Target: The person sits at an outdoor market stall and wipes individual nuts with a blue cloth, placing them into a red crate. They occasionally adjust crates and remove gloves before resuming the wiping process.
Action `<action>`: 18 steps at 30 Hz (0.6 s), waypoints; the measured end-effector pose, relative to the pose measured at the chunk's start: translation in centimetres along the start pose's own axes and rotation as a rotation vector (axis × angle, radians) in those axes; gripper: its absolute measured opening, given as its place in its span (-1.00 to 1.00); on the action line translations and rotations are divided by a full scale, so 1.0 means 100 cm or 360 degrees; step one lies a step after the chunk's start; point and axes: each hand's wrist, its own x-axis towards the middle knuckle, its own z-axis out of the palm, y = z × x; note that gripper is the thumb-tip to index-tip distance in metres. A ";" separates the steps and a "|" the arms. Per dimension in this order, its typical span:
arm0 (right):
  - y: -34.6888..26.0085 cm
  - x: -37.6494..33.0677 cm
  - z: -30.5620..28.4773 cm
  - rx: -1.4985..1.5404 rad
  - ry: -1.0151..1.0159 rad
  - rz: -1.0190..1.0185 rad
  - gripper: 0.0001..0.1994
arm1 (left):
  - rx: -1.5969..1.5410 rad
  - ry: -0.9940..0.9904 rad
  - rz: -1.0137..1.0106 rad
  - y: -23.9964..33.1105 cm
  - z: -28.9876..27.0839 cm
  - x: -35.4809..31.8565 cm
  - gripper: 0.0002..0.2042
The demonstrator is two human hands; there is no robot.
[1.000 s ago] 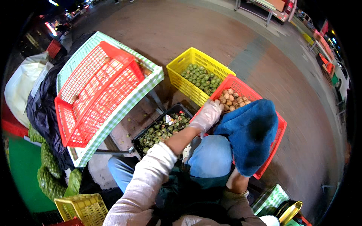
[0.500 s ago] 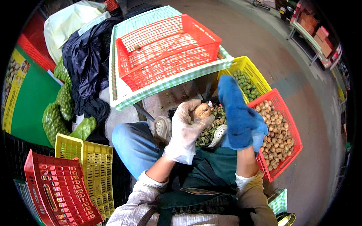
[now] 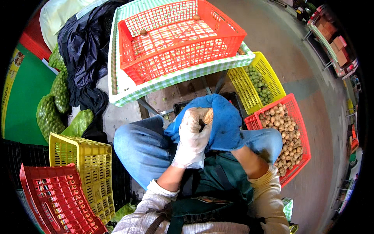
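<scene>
My left hand, in a thin whitish glove, is closed around a tan walnut, of which a small part shows at the fingertips. A thick blue cloth mitt covers my right hand to the wrist. It bends around the front of the left hand and presses against the walnut. The fingers inside the mitt are hidden. Both hands are together above my lap, between my knees in blue jeans. A dark tray on the ground beyond them is mostly covered by the hands and mitt.
An orange-red basket with a few walnuts stands on a table with a green checked cloth. At right are a red crate of walnuts and a yellow crate of green fruits. Yellow and red crates stand left.
My right hand in the blue mitt has come left and down from beside the left hand and now wraps against the walnut. The view has shifted slightly.
</scene>
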 end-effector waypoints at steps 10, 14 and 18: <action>0.036 0.023 -0.031 0.0480 -0.0318 0.0187 -0.68 | -0.1658 -0.0015 -0.1300 0.006 0.011 0.019 -0.74; 0.038 0.018 -0.017 0.1032 0.0004 0.0502 -0.72 | -0.1845 -0.0351 -0.1393 -0.013 0.022 0.013 -0.80; 0.041 0.016 -0.035 0.0005 -0.0144 -0.0126 -0.85 | -0.2004 -0.0328 -0.1766 -0.011 0.028 0.013 -0.84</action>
